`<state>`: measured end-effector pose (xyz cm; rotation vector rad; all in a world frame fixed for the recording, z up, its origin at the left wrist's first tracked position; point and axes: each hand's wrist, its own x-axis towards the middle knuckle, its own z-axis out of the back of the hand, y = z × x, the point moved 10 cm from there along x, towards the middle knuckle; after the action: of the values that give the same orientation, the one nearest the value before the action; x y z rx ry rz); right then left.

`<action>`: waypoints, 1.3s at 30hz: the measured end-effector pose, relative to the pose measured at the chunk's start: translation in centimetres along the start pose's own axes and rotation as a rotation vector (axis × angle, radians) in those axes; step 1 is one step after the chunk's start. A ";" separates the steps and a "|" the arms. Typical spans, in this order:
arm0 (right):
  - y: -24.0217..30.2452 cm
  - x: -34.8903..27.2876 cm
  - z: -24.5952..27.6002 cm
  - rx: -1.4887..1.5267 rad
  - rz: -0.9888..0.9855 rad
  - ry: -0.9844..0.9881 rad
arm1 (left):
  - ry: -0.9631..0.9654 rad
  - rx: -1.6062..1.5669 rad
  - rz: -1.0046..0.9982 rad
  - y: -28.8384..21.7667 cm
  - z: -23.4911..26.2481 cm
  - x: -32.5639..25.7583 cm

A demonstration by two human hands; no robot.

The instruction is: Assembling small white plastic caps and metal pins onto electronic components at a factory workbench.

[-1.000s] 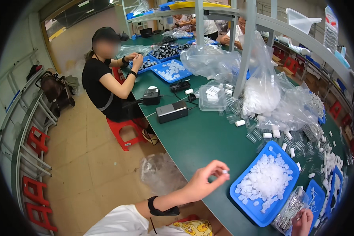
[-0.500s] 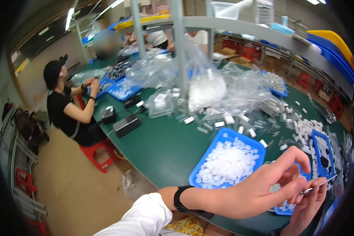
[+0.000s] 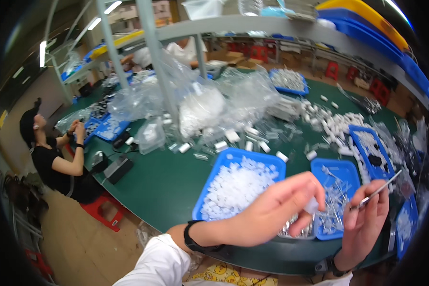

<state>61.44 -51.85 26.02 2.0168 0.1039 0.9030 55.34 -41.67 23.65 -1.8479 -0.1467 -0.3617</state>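
My left hand (image 3: 267,209) hovers over the near edge of a blue tray (image 3: 206,193) heaped with small translucent white plastic pieces (image 3: 238,188). Its curled fingers pinch one translucent white plastic piece (image 3: 311,206), partly hidden by the fingertips. To the right, my right hand (image 3: 367,221) is raised with a thin metal rod (image 3: 377,191) between thumb and fingers, slanting up to the right. Between and behind the hands lies a second blue tray (image 3: 336,165) with thin rods topped by pale pieces. Below my left fingers is a container of small shiny metal parts (image 3: 295,229), partly covered.
White cylinders (image 3: 336,126) and clear tubes lie scattered behind the trays. Large clear plastic bags (image 3: 243,95) pile up by a grey shelf post (image 3: 158,66). A black power adapter (image 3: 117,168) rests at the left. A co-worker in black (image 3: 57,159) sits at the table's left side.
The view has turned to the right. My hands, close together over the metal rod before, have come apart; the left now shows a translucent plastic piece in its fingers, while the right keeps the rod.
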 end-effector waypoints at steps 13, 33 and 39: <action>0.7 -0.3 -1.9 0.018 0.198 0.307 | -0.136 -0.076 -0.026 2.5 1.1 0.6; 0.5 -1.1 -2.4 -0.148 0.286 0.286 | -0.099 -0.017 -0.026 1.8 0.5 0.2; 1.0 -1.6 -3.6 -0.135 0.372 0.455 | -0.103 0.016 -0.029 1.4 0.6 0.2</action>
<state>57.71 -50.57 27.07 1.7017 -0.0834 1.5544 56.03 -41.51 22.29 -1.8503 -0.2467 -0.2841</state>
